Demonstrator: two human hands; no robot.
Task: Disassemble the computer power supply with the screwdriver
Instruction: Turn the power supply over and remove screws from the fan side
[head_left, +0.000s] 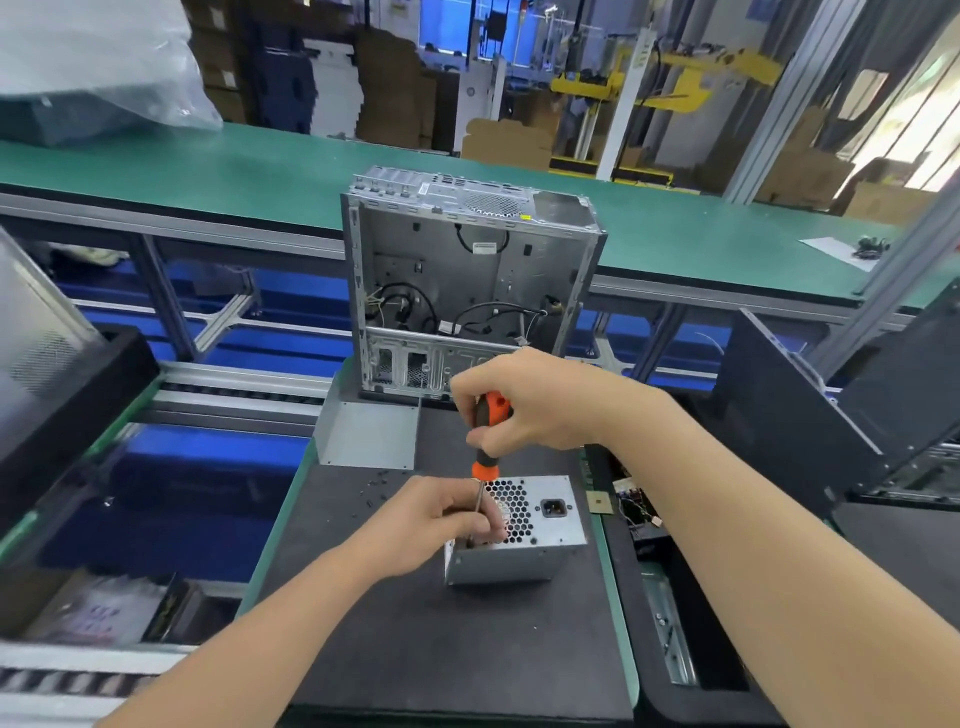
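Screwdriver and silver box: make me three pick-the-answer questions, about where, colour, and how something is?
1. Where is the computer case? A) behind the silver box B) on top of it C) inside it
2. What colours is the screwdriver handle? A) blue and white B) orange and black C) green
3. How is the screwdriver? A) lying flat B) stuck in the case C) upright, pointing down at the box
Answers: 1 A, the case stands farther back; 2 B, orange with black shows; 3 C, its shaft runs down to the box.
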